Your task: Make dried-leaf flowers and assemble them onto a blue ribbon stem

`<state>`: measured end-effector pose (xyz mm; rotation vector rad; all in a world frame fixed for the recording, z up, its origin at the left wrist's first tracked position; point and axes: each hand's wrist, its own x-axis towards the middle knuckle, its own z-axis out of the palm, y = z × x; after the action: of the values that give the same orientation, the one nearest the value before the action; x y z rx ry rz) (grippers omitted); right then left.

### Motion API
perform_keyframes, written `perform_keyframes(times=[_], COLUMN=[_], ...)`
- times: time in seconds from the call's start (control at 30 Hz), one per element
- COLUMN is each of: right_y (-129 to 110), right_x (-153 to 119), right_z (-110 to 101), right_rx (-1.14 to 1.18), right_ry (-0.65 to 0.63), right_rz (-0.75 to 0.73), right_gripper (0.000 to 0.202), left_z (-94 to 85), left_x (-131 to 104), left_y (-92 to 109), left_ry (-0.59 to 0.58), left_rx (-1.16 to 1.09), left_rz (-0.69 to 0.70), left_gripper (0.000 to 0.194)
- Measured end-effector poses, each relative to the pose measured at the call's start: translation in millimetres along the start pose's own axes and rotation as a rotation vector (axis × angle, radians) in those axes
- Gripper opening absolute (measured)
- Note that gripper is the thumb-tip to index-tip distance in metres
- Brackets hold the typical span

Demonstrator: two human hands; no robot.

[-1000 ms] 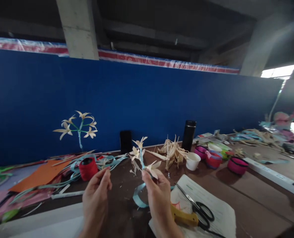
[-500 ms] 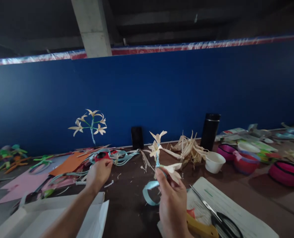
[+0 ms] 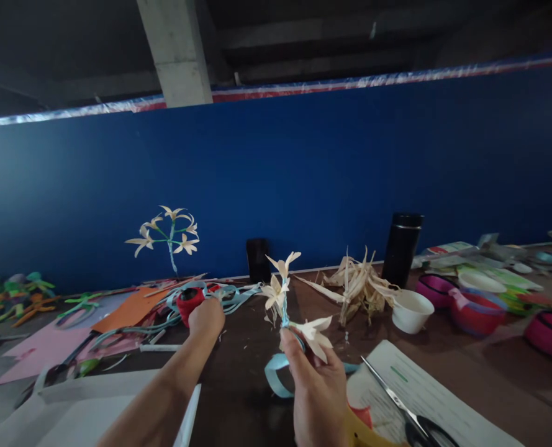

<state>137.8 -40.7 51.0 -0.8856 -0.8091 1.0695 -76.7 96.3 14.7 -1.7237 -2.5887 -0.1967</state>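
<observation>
My right hand is closed around the lower stem of a handmade flower spray. Its petals are pale and husk-like, and light blue tape wraps the stem. A loop of blue ribbon hangs on the left of that hand. On the left, my left hand reaches to a red roll-shaped object with a dark top, beside a tangle of light blue strips. Its fingertips are hidden, so whether it grips anything does not show.
A finished-looking flower stem stands at the back left. Dried husks, a white cup and a black flask are on the right. Scissors lie on a printed sheet. A white box sits front left, near coloured paper.
My left hand has moved slightly right and down beside the red object, uncovering more of it. My right hand and the flower spray have shifted a little left in the picture.
</observation>
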Motion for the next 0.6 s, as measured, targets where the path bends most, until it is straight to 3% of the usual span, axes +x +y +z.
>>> perform_keyframes(times=[0.17,0.3,0.47,0.6], right_y=[-7,-9,-6,-5], right_x=[0,1,2,2], right_z=[1,2,3,5], right_rx=[-0.028,-0.022,0.010,0.069], right_ry=[-0.016,-0.003,0.001,0.032], right_rz=[0.014,0.010,-0.008,0.016], right_gripper=[0.027,0.028,0.027,0.024], left_z=[5.3,-0.5,-22.8,-48.9], left_x=[3,-1,-15,-40], left_y=[1,2,-7,-16], left_ry=[-0.045,0.018,0.160,0.257], left_rx=[0.014,-0.031,-0.114,-0.232], left_rz=[-0.025,-0.016,0.011,0.031], left_gripper=[0.029,0.021,0.026,0.028])
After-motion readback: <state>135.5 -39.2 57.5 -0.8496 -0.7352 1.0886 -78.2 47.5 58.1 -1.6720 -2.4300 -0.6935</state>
